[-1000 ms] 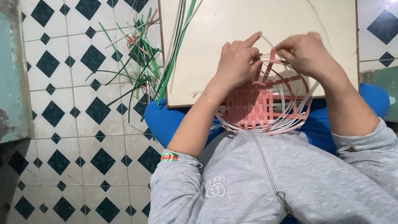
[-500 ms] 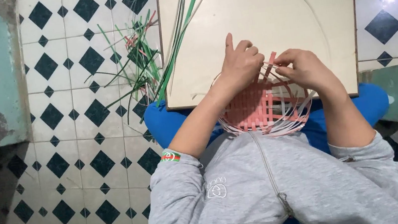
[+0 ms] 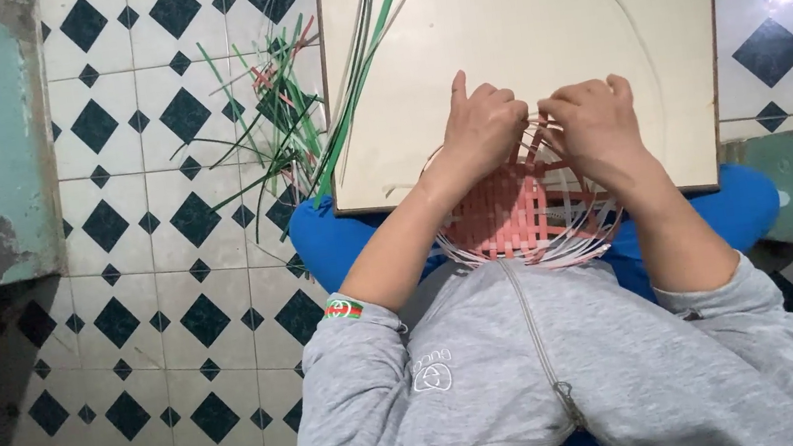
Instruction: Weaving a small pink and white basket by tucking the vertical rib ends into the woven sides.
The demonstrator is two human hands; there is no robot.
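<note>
Right now both hands are bunched at the far rim of a half-woven basket, the left hand and the right hand nearly touching, fingers curled down onto thin pale strips standing up from the weave. Left hand pinches with the index finger lifted; the right is closed over the strips beside it. What exactly sits between the fingertips is too small to make out.

That basket rests at the person's lap, its pink woven base facing up, pale stakes fanning round the near edge, its far side against a cream board lying across blue-clad knees.

Doing this well, I'd judge, means keeping the strip taut while one hand pins the crossing and the other feeds it over and under, pressing each row snug against the last so no gaps open. Loose stakes could spring out, so firm thumbs matter.

Further out, a long bundle of green strips leans across the board's left corner, and a tangle of green and reddish offcuts lies on the black-and-white diamond tiles. Grey hooded sleeves frame the bottom.
</note>
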